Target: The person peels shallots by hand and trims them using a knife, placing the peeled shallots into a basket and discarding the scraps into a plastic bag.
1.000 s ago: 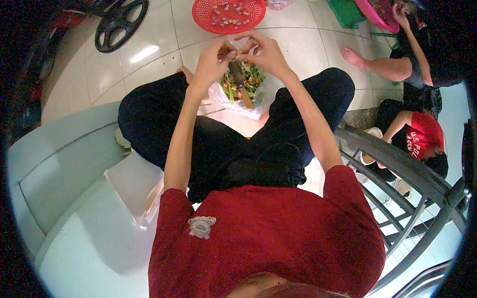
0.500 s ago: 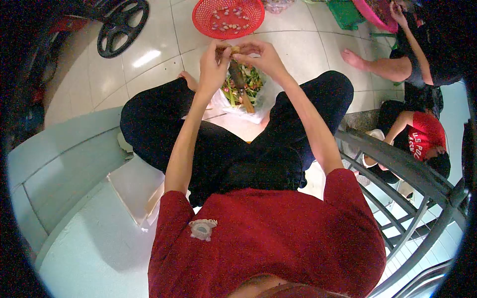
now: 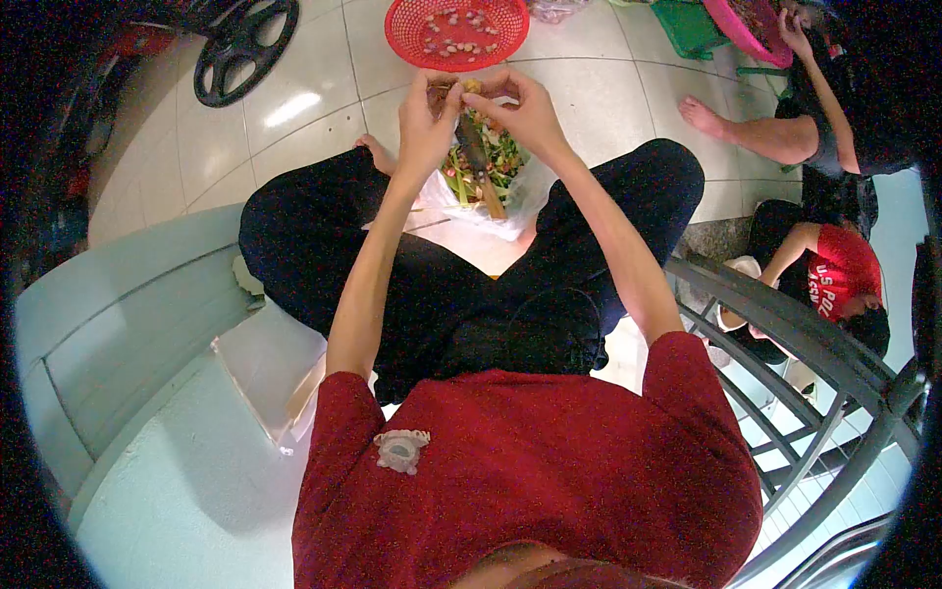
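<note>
Above a white plastic bag [image 3: 530,211] full of green and pinkish trimmings [image 3: 508,162], my two hands meet at the fingertips. My left hand [image 3: 428,118] and my right hand [image 3: 528,113] are both closed in a pinch around a small yellowish piece [image 3: 472,86], mostly covered by the fingers; its kind is unclear. A knife [image 3: 473,147] with a dark blade and wooden handle lies on the trimmings, just below my fingers. Beyond my hands, a red plastic basket [image 3: 395,44] holds several small pale pieces that look like peeled cloves or shallots.
A metal railing [image 3: 805,329] runs along my right side, with a person in a red shirt [image 3: 844,270] behind it. Another person's leg [image 3: 756,134] reaches in at the right, near a pink basin [image 3: 741,34] and green stool [image 3: 687,29]. A black wheel [image 3: 245,54] stands at the left.
My fingers have shifted slightly around the small piece, and its yellowish surface shows a little more. The basket sits slightly higher in view. The knife remains on the trimmings.
</note>
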`<state>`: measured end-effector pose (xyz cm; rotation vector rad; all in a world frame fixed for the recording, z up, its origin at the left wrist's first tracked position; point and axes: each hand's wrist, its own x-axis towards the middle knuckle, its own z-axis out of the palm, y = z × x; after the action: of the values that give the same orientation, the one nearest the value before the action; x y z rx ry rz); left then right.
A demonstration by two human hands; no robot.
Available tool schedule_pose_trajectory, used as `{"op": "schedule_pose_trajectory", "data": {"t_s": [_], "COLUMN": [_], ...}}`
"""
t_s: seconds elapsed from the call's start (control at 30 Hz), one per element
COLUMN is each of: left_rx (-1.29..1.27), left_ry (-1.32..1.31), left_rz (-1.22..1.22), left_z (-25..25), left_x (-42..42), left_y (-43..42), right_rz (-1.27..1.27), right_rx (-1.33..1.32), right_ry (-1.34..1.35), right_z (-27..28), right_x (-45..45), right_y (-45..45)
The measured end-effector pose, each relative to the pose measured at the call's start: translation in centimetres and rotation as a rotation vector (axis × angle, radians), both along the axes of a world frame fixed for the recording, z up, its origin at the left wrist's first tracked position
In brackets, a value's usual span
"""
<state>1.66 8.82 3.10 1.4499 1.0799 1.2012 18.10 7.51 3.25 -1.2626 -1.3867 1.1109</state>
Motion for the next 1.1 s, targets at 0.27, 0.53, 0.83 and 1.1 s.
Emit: {"op": "schedule_pose_trajectory", "data": {"t_s": [0.27,0.53,0.83,1.1], "left_rx": [0.106,0.081,-0.048,-0.074], "left_ry": [0.099,0.15,0.352,0.34], "left_rz": [0.039,0.101,-0.011,-0.083], "left_z": [-0.6,-1.7,-5.0,-4.6], "left_x": [-0.3,-0.4,-0.8,-0.6], "left_y": [0.4,0.5,0.7,0.3], "right_rz": [-0.005,-0.039,-0.035,0.097], "right_rx": [0.002,0.017,-0.001,0.008], "right_ry": [-0.025,-0.061,-0.127,-0.206], "right_z": [-0.3,0.4,-0.7,-4.8], "right_x": [0.3,1.2,2.2,2.8], "right_y": [0.3,0.2,0.6,1.4]}}
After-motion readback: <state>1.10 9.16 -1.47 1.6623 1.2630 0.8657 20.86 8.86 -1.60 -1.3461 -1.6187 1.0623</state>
